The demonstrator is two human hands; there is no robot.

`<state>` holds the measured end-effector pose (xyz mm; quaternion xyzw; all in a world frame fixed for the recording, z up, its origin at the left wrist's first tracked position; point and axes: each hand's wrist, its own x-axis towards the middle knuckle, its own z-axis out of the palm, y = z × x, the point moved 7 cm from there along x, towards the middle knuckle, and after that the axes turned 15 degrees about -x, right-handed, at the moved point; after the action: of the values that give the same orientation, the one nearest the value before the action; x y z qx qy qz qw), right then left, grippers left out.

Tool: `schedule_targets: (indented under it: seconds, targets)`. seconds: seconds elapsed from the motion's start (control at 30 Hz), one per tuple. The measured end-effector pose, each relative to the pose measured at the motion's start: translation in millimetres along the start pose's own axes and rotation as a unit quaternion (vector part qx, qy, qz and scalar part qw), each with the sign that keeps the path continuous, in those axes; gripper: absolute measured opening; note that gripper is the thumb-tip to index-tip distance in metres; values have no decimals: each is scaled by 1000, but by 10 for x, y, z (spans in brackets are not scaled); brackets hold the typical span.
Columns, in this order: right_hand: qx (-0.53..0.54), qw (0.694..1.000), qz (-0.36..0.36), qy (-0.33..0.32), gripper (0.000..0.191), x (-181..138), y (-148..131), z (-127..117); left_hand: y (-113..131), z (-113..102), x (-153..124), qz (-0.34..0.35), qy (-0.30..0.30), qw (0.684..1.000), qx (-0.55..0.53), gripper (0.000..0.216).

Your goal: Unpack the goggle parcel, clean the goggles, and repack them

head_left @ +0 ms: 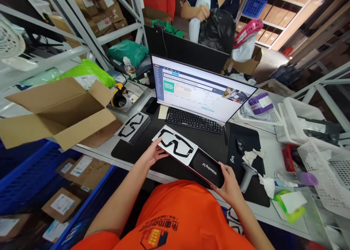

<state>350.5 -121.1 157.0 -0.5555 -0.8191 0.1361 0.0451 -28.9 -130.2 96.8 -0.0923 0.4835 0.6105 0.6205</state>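
My left hand (153, 152) grips the white sleeve (175, 145) of a goggles box, printed with a black goggle outline. My right hand (229, 184) holds the black inner box (207, 166) that sticks out of the sleeve's right end. Both sit over the black desk mat (213, 142), just in front of the keyboard (193, 120). A second identical goggles box (133, 126) lies on the mat to the left.
A lit monitor (201, 89) stands behind the keyboard. An open cardboard box (58, 109) sits at left, white baskets (322, 162) at right. A mouse (240, 145) and a grey scanner (247, 175) lie right of my hands. Another person (203, 9) handles bags behind the monitor.
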Motion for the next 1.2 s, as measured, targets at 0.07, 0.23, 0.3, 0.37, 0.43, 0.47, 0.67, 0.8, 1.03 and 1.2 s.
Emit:
schedule_targets:
  seconds: [0.07,0.23,0.3,0.37,0.43,0.47,0.67,0.8,1.03,1.2]
  targets:
    - [-13,1000,6,-10,92,-8,-23,22,-4,-55,1,12,2,1000,12,33]
    - [-30,998,17,-50,89,-36,-81,152,-179,-267,-26,47,3,998,34,39]
    - [-12,998,22,-63,91,-38,-132,231,-343,-344,-46,42,6,998,37,40]
    - [7,996,24,-81,93,-15,-222,299,-516,-376,-65,33,7,999,37,41]
    - [18,997,18,-79,100,41,-348,302,-668,-342,-84,27,0,999,33,43]
    - [23,997,12,-66,104,81,-419,274,-735,-301,-97,26,-5,999,31,44]
    - [5,999,-28,26,119,295,-727,70,-1083,55,-236,22,-31,999,15,45]
    - [-28,997,-48,47,111,344,-798,98,-1149,174,-247,32,-22,999,-11,47]
    - [194,969,-48,145,83,324,-788,-154,-810,129,-99,-25,13,996,-89,29]
    - [189,974,-5,126,51,324,-308,-160,-592,110,-101,-68,1,988,-139,42]
